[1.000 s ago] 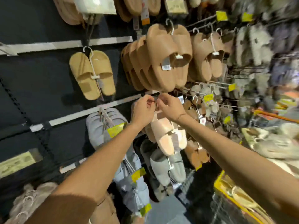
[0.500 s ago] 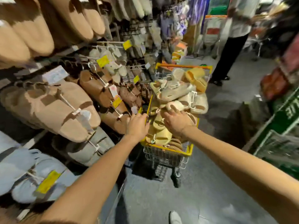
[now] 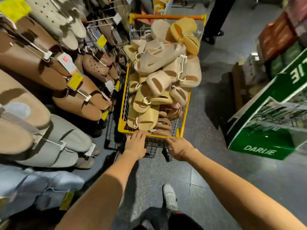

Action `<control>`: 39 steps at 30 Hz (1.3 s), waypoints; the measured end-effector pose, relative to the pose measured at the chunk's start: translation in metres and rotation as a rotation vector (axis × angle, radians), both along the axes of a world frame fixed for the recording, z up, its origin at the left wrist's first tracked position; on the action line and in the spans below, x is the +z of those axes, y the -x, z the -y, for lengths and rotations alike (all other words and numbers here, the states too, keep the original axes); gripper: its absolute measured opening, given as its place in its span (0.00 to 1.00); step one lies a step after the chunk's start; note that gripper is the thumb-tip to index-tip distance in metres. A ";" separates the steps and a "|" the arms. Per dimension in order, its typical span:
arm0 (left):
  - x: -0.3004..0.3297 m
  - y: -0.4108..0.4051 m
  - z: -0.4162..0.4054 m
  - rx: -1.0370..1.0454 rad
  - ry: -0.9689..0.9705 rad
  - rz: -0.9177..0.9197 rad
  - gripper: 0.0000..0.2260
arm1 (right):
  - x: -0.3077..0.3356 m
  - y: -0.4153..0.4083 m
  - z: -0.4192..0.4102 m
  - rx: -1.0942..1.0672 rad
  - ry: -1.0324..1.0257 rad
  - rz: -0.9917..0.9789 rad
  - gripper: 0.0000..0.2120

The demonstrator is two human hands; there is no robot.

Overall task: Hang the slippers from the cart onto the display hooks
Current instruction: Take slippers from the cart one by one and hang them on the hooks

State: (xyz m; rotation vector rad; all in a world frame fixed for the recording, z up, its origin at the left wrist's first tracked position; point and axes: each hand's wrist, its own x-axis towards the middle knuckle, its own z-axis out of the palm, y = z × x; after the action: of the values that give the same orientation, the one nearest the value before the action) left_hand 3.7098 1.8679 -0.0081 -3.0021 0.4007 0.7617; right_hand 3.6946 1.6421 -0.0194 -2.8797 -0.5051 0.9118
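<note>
A yellow-framed wire cart [image 3: 185, 113] stands in the aisle ahead of me, heaped with beige, tan and yellow slippers [image 3: 159, 80] on white plastic hangers. My left hand [image 3: 135, 143] reaches the cart's near yellow rim, fingers laid over it. My right hand [image 3: 178, 147] is at the same rim further right, fingers stretched toward it and holding nothing. Neither hand holds a slipper. Display hooks [image 3: 99, 19] on the left wall carry brown, grey and beige slippers [image 3: 76, 97] with yellow price tags.
A green display stand [image 3: 265, 130] sits on the right of the aisle. Another person's dark legs and shoes [image 3: 214, 27] stand beyond the cart. My own white shoe [image 3: 169, 196] is on the grey floor below.
My view swung from the wall of hung slippers down to the cart. Both hands left the hook, passed over the slippers in the cart, and now sit at its near rim.
</note>
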 end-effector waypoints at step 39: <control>-0.039 0.182 -0.040 0.084 0.267 0.112 0.37 | -0.032 0.197 -0.022 -0.321 0.056 0.214 0.13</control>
State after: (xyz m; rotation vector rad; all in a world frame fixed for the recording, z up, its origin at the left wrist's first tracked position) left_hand 3.5274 1.9081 -0.0475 -3.3105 0.4050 0.5823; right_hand 3.4975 1.6645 -0.0514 -3.0006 -0.0243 0.5814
